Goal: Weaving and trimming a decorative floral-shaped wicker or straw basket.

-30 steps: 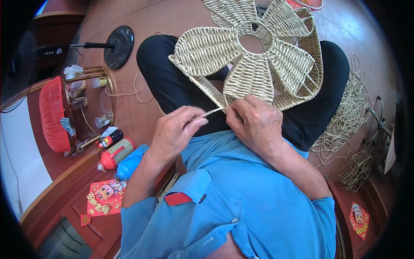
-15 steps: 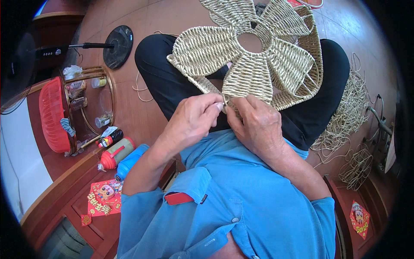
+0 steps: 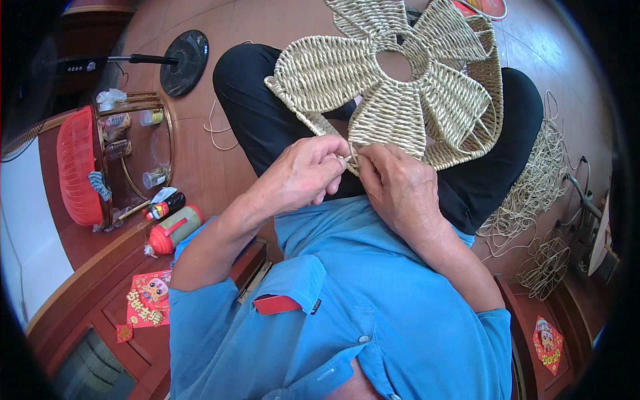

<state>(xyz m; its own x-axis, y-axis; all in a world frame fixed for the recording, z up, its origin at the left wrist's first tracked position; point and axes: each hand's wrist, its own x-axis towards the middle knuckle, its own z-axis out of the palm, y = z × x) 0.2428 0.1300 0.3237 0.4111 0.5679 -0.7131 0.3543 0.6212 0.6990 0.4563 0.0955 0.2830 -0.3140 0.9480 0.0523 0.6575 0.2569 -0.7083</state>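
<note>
A woven straw-rope piece (image 3: 389, 120) shaped like a flower, with broad petals round a central hole, rests across my lap. Behind its petals runs a woven rim (image 3: 492, 73) of the same twisted cord. At the near edge, by the tip of the closest petal, my left hand (image 3: 303, 175) pinches a thin strand of cord (image 3: 351, 157). Close beside it, my right hand (image 3: 402, 183) has thumb and forefinger pressed together on the cord at that same edge. The fingertips nearly meet, and the cord's exact path between them is partly hidden.
A large tangled heap of cord (image 3: 533, 177) lies on the floor to the right, with a smaller coil (image 3: 545, 263) nearer me. On the left are a fan's round base (image 3: 185, 63), a rack with jars (image 3: 137, 123), a red basket (image 3: 78, 167) and a thermos flask (image 3: 175, 230).
My hands stay at the same edge, their fingertips slightly farther apart, with a small loop of cord now showing between them. The whole view has shifted a little.
</note>
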